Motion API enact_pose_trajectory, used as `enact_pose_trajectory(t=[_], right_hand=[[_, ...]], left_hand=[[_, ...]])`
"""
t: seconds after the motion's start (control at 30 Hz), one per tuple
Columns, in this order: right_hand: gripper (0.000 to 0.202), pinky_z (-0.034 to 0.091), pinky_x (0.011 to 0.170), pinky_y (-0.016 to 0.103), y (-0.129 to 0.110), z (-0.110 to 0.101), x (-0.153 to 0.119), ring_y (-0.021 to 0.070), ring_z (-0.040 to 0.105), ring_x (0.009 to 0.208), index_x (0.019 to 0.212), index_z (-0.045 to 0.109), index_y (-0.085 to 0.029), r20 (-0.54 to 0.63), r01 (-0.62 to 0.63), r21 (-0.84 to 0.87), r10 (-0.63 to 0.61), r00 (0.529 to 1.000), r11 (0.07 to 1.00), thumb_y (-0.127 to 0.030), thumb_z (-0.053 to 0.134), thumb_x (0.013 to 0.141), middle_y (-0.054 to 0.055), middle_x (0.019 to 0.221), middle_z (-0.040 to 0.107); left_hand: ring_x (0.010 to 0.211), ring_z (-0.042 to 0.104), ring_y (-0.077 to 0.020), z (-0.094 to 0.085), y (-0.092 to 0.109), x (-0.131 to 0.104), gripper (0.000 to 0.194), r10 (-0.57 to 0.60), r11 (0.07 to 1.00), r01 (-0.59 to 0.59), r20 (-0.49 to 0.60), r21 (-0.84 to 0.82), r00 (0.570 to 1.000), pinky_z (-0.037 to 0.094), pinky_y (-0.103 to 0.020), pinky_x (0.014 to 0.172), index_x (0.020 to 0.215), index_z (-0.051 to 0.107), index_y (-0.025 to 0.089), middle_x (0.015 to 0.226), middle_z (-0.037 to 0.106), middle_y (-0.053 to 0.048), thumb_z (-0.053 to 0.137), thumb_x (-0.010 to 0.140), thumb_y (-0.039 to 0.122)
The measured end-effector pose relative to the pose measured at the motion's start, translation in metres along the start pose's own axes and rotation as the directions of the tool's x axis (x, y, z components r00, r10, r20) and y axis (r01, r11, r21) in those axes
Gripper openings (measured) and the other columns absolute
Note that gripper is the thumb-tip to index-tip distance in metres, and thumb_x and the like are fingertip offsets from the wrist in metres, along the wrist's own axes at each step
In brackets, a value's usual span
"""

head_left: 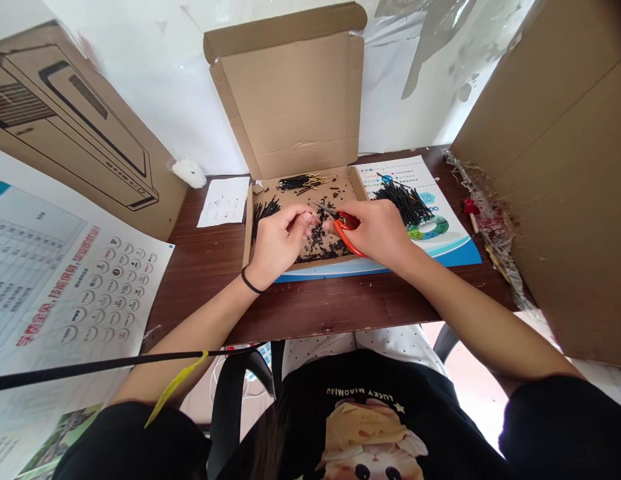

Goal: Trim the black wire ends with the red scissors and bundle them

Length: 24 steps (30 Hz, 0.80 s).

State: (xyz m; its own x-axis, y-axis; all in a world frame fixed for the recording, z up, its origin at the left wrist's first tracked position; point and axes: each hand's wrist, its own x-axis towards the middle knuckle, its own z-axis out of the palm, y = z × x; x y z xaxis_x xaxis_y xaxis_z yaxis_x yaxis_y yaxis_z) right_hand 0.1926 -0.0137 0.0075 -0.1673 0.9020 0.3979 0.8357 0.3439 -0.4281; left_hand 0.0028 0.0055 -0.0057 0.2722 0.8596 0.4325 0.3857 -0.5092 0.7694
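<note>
Over a shallow open cardboard box (247,243), my left hand (277,241) is closed in a pinch. Whatever lies between its fingertips is too small to make out. My right hand (385,233) grips scissors (342,235) with orange handles, their dark blades pointing left toward the left fingertips. Short black scraps (323,252) litter the box floor beneath both hands. At the box's back lie thin black pieces with gold-coloured ends (303,182). Another bunch of thin black pieces (264,210) rests along its left side, partly behind my left hand. A larger pile of black pieces (407,205) lies right of the box.
The box lid (295,100) stands upright against the wall. Printed sheets (455,247) lie under the box and pile, and a small white paper (224,202) lies left. Large cartons (555,200) flank the brown table (310,307). A black cable (110,364) crosses near my left forearm.
</note>
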Motion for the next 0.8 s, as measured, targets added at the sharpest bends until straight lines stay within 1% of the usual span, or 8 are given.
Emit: enact_pose_trajectory(t=[0.13,0.23,0.33,0.5,0.63,0.73,0.8], right_hand=[[0.05,0.026,0.058,0.028,-0.0006,0.0017,-0.0012,0.0149,0.047,0.06,0.079,0.072,-0.019,0.031,0.023,0.003,-0.023,0.999,1.0,-0.063,0.051,0.087,0.004,0.064,0.063],[0.047,0.027,0.059,0.028,-0.0003,0.0039,-0.002,0.0161,0.05,0.063,0.084,0.074,-0.019,0.037,0.035,-0.023,-0.034,0.999,0.999,-0.061,0.051,0.087,0.005,0.067,0.065],[0.047,0.027,0.06,0.028,0.0,0.0052,-0.0024,0.017,0.053,0.064,0.087,0.074,-0.019,0.04,0.039,-0.042,-0.038,0.998,0.998,-0.06,0.052,0.087,0.006,0.069,0.066],[0.044,0.027,0.059,0.029,0.0021,0.0066,-0.0023,0.0178,0.054,0.065,0.088,0.074,-0.019,0.045,0.059,-0.084,-0.056,0.997,0.995,-0.057,0.052,0.088,0.006,0.069,0.066],[0.041,0.026,0.059,0.029,0.0049,0.0071,-0.002,0.0177,0.055,0.067,0.088,0.074,-0.019,0.05,0.085,-0.117,-0.079,0.996,0.99,-0.053,0.052,0.091,0.007,0.072,0.067],[0.043,0.025,0.059,0.029,0.005,0.0065,-0.0014,0.0167,0.054,0.066,0.083,0.073,-0.018,0.059,0.089,-0.117,-0.082,0.995,0.989,-0.053,0.049,0.093,0.006,0.071,0.066],[0.047,0.024,0.058,0.029,0.0039,0.0057,-0.0007,0.0158,0.051,0.062,0.077,0.071,-0.019,0.053,0.061,-0.104,-0.056,0.997,0.993,-0.056,0.047,0.093,0.006,0.067,0.064]], left_hand=[[0.061,0.062,-0.0114,-0.0002,0.0007,-0.0004,0.032,0.0,1.0,0.0,0.007,0.007,1.0,0.051,-0.024,0.061,0.089,0.067,0.018,0.077,0.072,-0.004,0.051,0.095,0.046],[0.062,0.063,-0.0115,-0.0008,0.0026,-0.0008,0.033,0.001,1.0,-0.001,0.01,0.008,1.0,0.051,-0.024,0.061,0.088,0.067,0.018,0.08,0.073,-0.005,0.051,0.095,0.046],[0.062,0.062,-0.0115,-0.0012,0.0041,-0.0012,0.034,0.018,0.999,-0.018,0.005,0.029,1.0,0.051,-0.024,0.062,0.089,0.068,0.019,0.079,0.073,-0.004,0.051,0.095,0.047],[0.06,0.061,-0.0109,-0.0008,0.0022,-0.0017,0.035,0.037,0.998,-0.037,-0.001,0.041,0.999,0.05,-0.024,0.061,0.09,0.069,0.019,0.076,0.072,-0.003,0.05,0.096,0.047],[0.059,0.059,-0.0107,-0.0002,-0.0003,-0.0019,0.034,0.031,0.998,-0.031,0.005,0.052,1.0,0.048,-0.024,0.059,0.088,0.068,0.019,0.072,0.07,-0.003,0.051,0.096,0.046],[0.058,0.058,-0.0109,0.0,0.0004,-0.0019,0.035,0.025,0.998,-0.025,0.01,0.057,1.0,0.047,-0.024,0.058,0.086,0.067,0.019,0.073,0.07,-0.003,0.05,0.096,0.047],[0.058,0.058,-0.011,-0.0002,0.0023,-0.0017,0.035,0.022,0.998,-0.022,0.005,0.053,1.0,0.047,-0.024,0.058,0.086,0.067,0.019,0.075,0.071,-0.004,0.05,0.096,0.048]])
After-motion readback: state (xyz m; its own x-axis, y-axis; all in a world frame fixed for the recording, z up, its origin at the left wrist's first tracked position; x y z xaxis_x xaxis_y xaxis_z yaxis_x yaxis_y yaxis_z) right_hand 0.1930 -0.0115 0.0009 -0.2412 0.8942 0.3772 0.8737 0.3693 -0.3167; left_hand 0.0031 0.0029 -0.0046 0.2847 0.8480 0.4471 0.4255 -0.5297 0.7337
